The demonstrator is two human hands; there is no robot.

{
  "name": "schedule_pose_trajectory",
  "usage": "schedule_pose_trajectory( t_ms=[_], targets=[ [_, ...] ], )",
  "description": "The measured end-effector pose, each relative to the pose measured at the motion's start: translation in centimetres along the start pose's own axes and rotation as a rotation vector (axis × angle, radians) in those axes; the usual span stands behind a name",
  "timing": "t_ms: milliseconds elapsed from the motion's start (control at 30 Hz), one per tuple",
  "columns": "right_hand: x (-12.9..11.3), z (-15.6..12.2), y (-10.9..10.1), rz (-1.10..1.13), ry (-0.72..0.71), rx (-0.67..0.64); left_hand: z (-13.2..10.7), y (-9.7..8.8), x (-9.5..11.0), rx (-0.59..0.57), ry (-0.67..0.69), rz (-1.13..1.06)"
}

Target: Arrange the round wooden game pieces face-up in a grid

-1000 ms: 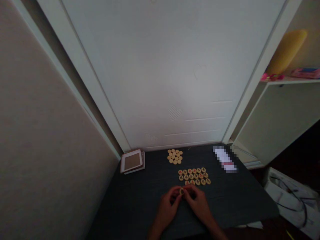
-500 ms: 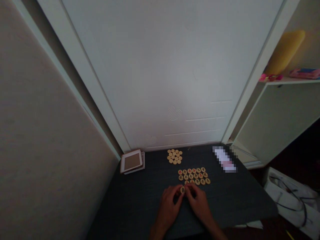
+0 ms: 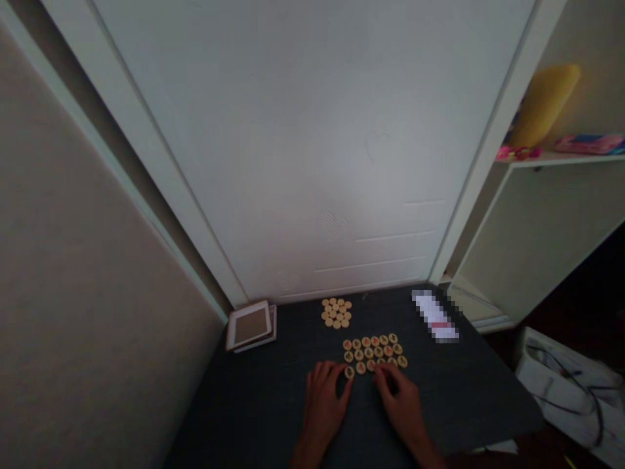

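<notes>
Several round wooden game pieces with red and dark marks lie face up in rows (image 3: 374,352) on a dark table (image 3: 273,404). My left hand (image 3: 323,400) rests on the table, fingers stretched forward, its fingertips touching the piece at the near left end of the rows (image 3: 349,372). My right hand (image 3: 401,398) lies beside it, fingers extended to the near row's right part. Neither hand lifts a piece. Farther back sits a cluster of plain-faced pieces (image 3: 336,312).
A shallow white-rimmed box with a brown inside (image 3: 250,326) sits at the table's back left corner. A blurred white item (image 3: 434,316) lies at the back right. A white panel (image 3: 312,143) stands behind the table; a shelf (image 3: 561,159) with a yellow object at right.
Both hands held one piece pinched together above the table; now that piece lies at the near left of the rows and the hands have spread apart, flat.
</notes>
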State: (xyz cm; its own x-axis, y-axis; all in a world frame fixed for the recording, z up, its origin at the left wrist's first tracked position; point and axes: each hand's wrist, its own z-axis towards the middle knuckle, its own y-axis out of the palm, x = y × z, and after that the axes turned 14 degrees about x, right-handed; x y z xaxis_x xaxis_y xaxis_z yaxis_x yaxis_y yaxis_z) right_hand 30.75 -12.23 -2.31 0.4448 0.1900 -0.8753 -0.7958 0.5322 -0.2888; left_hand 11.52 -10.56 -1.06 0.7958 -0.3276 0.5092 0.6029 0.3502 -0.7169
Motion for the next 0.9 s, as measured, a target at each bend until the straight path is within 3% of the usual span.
schedule_pose_trajectory(
  t_ms=[500, 900],
  targets=[
    [1.6, -1.0, 1.1, -0.141, -0.310, -0.209, 0.0, 0.4, -0.1, 0.041, -0.037, -0.070],
    [2.3, -1.4, 1.6, -0.217, -0.406, -0.181, 0.1, 0.3, 0.0, 0.025, -0.017, -0.058]
  ],
)
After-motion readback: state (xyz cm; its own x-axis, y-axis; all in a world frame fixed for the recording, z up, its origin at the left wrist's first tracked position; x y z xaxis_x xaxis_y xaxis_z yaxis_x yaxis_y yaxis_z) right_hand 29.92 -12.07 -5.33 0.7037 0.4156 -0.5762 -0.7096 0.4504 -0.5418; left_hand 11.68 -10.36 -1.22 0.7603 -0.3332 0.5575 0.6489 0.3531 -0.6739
